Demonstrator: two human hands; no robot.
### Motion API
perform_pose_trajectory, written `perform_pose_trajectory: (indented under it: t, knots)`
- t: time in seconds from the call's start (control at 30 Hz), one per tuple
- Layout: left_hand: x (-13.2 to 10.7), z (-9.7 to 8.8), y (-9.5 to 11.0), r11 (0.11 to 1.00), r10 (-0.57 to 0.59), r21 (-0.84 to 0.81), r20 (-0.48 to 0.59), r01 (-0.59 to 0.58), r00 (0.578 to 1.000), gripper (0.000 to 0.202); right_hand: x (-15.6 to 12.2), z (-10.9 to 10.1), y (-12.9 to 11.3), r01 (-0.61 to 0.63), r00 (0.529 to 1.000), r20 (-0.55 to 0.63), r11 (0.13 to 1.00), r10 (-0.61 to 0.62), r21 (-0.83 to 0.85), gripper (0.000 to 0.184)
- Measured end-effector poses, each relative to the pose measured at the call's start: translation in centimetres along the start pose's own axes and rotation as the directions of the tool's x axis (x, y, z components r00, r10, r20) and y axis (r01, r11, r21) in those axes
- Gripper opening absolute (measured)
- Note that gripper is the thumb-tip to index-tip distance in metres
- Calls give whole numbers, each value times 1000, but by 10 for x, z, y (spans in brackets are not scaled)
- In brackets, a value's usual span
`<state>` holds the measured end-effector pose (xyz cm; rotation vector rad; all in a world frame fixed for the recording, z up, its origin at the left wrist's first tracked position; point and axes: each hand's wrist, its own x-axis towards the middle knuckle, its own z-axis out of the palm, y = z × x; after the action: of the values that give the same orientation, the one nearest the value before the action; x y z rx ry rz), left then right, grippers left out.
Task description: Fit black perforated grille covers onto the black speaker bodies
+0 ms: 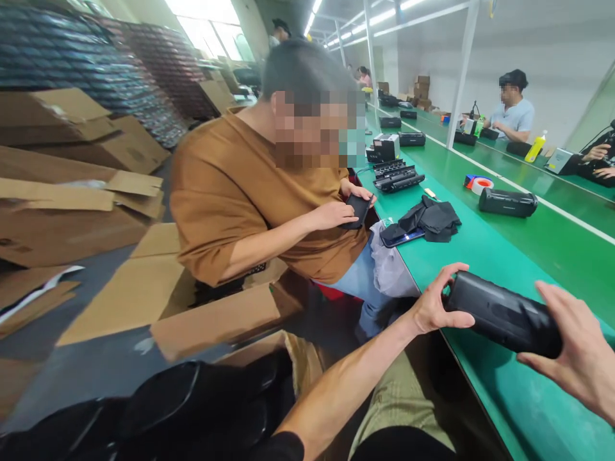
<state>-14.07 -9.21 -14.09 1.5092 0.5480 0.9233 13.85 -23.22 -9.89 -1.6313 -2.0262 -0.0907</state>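
Observation:
A black, rounded speaker casing [500,310] is held between my two hands above the near edge of the green bench [494,390]. My left hand [439,304] grips its left end, thumb in front and fingers behind. At the other end, my right hand [576,339] is curved around the casing, with the thumb below and the fingers above, slightly blurred. The casing lies level and slightly tilted down to the right. Beyond it on the bench are a bundle of black cloth [437,219] and a dark phone-like slab [401,237].
A co-worker in a brown shirt [221,186] sits at my left, handling a flat black piece [358,210]. A finished-looking speaker [508,202] and tape rolls [480,184] are on the bench. Cardboard boxes [72,218] and a box of black casings [192,410] stand left.

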Motion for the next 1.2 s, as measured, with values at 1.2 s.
perform_pose_trajectory:
  t: [1.2]
  knots:
    - [-3,40,17,770,-518,-535,-205,348,831,93,31,22,-23,-323,519,192,-17,833,946,101]
